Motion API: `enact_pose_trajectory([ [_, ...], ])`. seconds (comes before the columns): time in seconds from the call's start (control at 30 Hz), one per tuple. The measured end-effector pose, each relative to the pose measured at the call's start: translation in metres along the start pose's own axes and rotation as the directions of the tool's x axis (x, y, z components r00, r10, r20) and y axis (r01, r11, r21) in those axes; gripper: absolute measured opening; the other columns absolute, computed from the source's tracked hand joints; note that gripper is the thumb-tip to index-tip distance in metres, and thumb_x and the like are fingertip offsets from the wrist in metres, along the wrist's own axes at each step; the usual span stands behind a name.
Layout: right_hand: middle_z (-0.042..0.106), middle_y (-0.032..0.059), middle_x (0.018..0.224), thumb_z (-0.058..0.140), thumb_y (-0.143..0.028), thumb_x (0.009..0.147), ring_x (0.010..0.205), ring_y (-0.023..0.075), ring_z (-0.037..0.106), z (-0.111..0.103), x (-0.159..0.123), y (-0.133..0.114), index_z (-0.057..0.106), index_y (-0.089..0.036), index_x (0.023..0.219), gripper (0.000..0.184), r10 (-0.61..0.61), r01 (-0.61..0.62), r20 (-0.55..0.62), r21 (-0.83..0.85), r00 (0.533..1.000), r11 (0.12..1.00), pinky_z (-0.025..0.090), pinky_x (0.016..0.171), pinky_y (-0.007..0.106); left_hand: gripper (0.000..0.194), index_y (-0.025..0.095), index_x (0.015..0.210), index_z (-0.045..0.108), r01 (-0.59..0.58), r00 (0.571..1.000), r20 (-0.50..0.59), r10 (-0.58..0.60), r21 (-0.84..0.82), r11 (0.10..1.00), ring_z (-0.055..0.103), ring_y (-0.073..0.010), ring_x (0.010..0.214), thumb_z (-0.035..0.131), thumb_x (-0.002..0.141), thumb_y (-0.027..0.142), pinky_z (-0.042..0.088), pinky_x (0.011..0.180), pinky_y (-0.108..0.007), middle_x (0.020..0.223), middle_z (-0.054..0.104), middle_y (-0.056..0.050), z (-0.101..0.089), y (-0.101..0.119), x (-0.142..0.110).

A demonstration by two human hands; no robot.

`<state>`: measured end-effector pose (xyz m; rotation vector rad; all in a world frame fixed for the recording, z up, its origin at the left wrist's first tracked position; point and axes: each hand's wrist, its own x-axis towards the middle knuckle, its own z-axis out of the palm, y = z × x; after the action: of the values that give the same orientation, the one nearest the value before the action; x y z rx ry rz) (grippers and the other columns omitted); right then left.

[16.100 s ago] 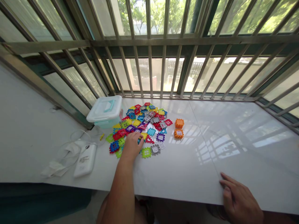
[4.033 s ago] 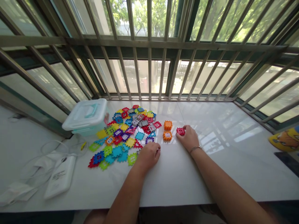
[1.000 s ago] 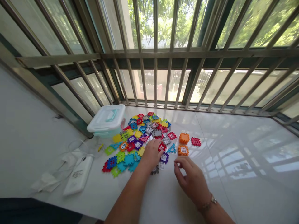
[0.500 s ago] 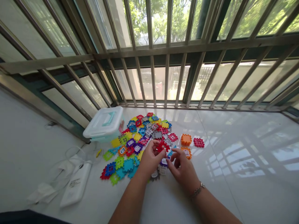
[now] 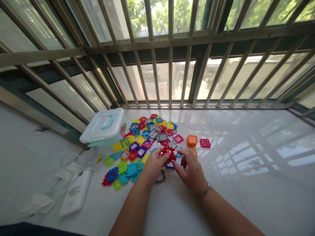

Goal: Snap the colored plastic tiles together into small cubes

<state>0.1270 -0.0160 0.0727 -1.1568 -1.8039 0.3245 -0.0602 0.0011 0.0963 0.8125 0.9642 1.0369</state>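
My left hand (image 5: 154, 166) is closed on a red interlocking building tile (image 5: 168, 152), with the thumb over its near face. The tile has toothed edges and cut-out openings, and is tilted up above the floor. At its right edge is my right hand (image 5: 190, 167), thumb and forefinger pinched on the edge and the other fingers curled. Beneath and beyond both hands spreads a pile of coloured tiles (image 5: 141, 140), some with window patterns. Part of the pile is hidden by my hands. Just right of them stands a stack of orange tiles (image 5: 192, 141).
A lidded clear box (image 5: 100, 126) stands at the back left. A pink-red tile (image 5: 205, 143) lies alone on the right. White cables and a white power strip-like block (image 5: 75, 193) are on the left floor. Metal bars (image 5: 169, 82) line the window behind.
My right hand has closed in on the red tile's right edge, where it was a little apart before. The whole view has shifted slightly.
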Motion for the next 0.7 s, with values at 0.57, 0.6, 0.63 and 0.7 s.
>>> enact_pose_trajectory([
  [0.57,0.071,0.0125,0.14,0.08,-0.021,0.095,0.128,0.0308,0.069,-0.006,0.004,-0.008,0.057,-0.03,0.151,0.061,-0.171,0.161,-0.088,-0.11,0.981,0.981,0.061,0.106,0.051,0.055,0.02,0.122,0.066,0.002,0.996,0.092,0.014,-0.165,0.986,0.076,-0.0341,0.124,0.095,0.086,0.049,0.06,0.112,-0.049,0.125,0.08,-0.013,0.029,-0.018,-0.006],
  [0.6,0.071,0.0126,0.14,0.08,-0.021,0.094,0.128,0.031,0.069,-0.005,0.004,-0.008,0.056,-0.03,0.151,0.062,-0.172,0.163,-0.088,-0.103,0.981,0.981,0.061,0.106,0.052,0.054,0.019,0.123,0.066,0.006,0.995,0.103,0.011,-0.16,0.987,0.076,-0.0339,0.124,0.094,0.087,0.049,0.06,0.112,-0.049,0.124,0.081,-0.013,0.029,-0.017,-0.006],
  [0.63,0.07,0.0129,0.14,0.08,-0.02,0.094,0.128,0.0313,0.069,-0.005,0.003,-0.008,0.056,-0.03,0.15,0.062,-0.174,0.166,-0.089,-0.094,0.981,0.982,0.062,0.105,0.052,0.055,0.019,0.124,0.066,0.008,0.993,0.115,0.01,-0.153,0.988,0.077,-0.0337,0.122,0.094,0.087,0.048,0.06,0.111,-0.049,0.123,0.081,-0.013,0.029,-0.016,-0.007],
  [0.7,0.07,0.0136,0.14,0.08,-0.019,0.093,0.127,0.0315,0.069,-0.003,0.002,-0.009,0.056,-0.029,0.147,0.06,-0.174,0.168,-0.09,-0.077,0.981,0.983,0.062,0.104,0.053,0.056,0.019,0.126,0.065,0.006,0.991,0.131,0.012,-0.134,0.991,0.078,-0.0333,0.12,0.094,0.088,0.048,0.059,0.11,-0.048,0.122,0.081,-0.013,0.029,-0.014,-0.008],
])
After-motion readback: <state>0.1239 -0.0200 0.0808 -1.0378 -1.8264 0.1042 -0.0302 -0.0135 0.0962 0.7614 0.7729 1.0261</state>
